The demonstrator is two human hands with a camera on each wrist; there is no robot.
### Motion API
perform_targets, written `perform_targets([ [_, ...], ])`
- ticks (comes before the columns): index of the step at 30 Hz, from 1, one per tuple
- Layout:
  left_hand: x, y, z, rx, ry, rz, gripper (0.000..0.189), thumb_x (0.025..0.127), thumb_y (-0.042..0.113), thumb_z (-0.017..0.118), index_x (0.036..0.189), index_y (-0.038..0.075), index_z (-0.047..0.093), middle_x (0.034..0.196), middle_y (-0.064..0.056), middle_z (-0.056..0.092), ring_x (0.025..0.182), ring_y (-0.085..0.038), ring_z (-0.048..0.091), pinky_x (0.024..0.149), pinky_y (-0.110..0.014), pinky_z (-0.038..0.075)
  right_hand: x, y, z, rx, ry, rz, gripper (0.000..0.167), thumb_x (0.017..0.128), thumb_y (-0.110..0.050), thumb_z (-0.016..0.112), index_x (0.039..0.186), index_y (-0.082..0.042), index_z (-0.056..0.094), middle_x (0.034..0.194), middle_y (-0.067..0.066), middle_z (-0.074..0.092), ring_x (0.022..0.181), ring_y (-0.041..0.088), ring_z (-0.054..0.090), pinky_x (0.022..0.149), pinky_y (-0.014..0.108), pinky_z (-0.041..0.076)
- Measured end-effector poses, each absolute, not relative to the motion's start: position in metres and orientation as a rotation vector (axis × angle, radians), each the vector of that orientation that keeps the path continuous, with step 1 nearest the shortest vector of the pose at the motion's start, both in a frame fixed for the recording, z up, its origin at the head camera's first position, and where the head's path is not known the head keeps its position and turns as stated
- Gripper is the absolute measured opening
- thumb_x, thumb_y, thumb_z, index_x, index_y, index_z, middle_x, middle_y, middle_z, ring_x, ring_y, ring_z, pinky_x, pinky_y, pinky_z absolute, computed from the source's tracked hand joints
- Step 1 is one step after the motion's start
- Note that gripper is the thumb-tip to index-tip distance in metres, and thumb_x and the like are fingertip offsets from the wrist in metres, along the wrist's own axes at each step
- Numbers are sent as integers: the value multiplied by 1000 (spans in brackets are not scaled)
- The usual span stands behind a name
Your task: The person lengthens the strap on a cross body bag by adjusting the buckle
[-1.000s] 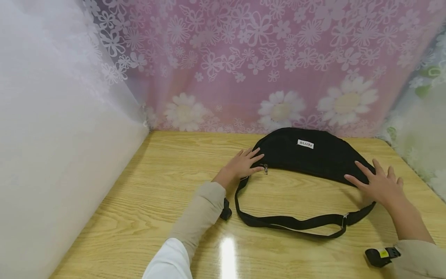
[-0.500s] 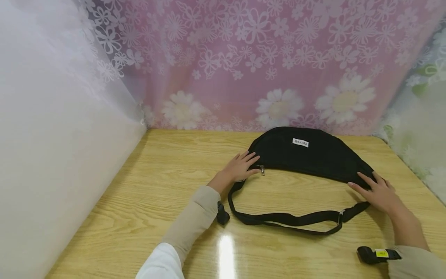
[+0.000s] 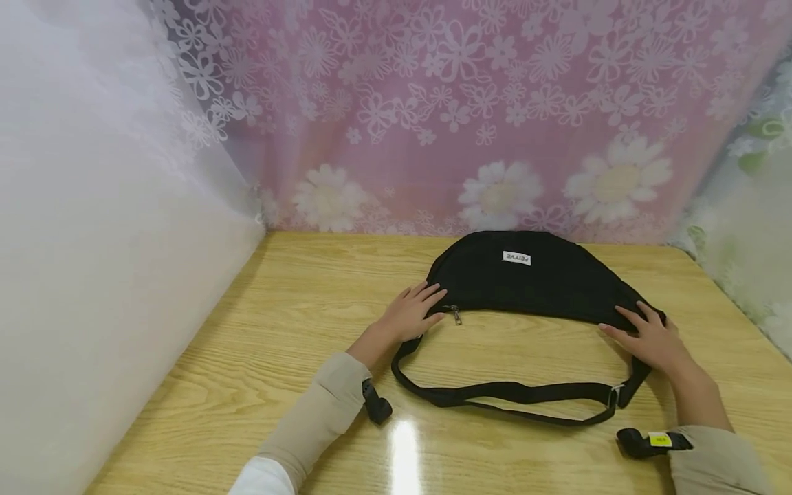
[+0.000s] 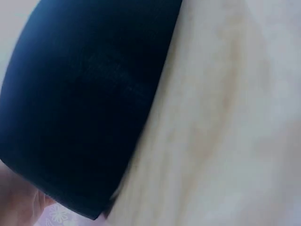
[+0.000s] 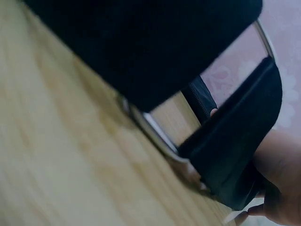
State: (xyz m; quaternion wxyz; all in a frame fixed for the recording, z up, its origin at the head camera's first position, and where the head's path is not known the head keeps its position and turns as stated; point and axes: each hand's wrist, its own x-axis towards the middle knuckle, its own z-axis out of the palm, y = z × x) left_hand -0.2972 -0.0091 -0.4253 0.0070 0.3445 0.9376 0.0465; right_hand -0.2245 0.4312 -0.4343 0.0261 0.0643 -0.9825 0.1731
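Note:
A black waist bag (image 3: 526, 285) with a white label lies on the table toward the back right, its adjustable strap (image 3: 526, 393) looped toward me. My left hand (image 3: 408, 315) rests with outstretched fingers on the bag's left end, beside a metal zipper pull (image 3: 457, 316). At the other end, my right hand (image 3: 650, 340) lies on the lower right corner, fingers spread and fairly straight. Black strap webbing (image 4: 84, 94) fills much of the left wrist view. The right wrist view has the metal strap buckle (image 5: 157, 134) up close. The undersides of both hands are hidden.
The wood-grain table (image 3: 260, 385) carries a bright light reflection near its front. A pink flowered curtain (image 3: 396, 137) hangs along the back edge. Pale sheets (image 3: 111, 227) close off the sides. Small black wrist devices (image 3: 376, 405) sit at both sleeve cuffs.
The bag has slid left and slightly toward me, its strap along with it. Both hands have moved left with it, and the right one now lies closer over the corner.

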Motion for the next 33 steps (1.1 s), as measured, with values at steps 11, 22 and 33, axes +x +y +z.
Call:
perform_targets([
  [11, -293, -26, -432, 1153, 2895, 444, 49, 101, 39, 29, 144, 15, 33, 147, -4, 27, 136, -22, 15, 108, -38, 13, -211, 426, -425, 178, -3070, 693, 70, 96, -42, 43, 133, 17, 29, 135, 45, 5, 115, 65, 12, 86, 73, 13],
  [22, -302, -37, -445, 1231, 2791, 774, 41, 102, 30, 35, 140, 16, 40, 145, -4, 32, 136, -19, 17, 108, -35, 16, -200, 427, -431, 203, -3020, 756, 67, 95, -35, 50, 134, 16, 29, 142, 37, -5, 118, 64, 10, 81, 72, 22],
  [33, -290, -51, -440, 1198, 2854, 744, 41, 102, 29, 35, 140, 16, 41, 143, -6, 35, 135, -20, 20, 107, -37, 18, -219, 418, -429, 261, -2969, 687, 65, 93, -35, 54, 133, 13, 35, 144, 33, 1, 119, 61, 16, 82, 72, 22],
])
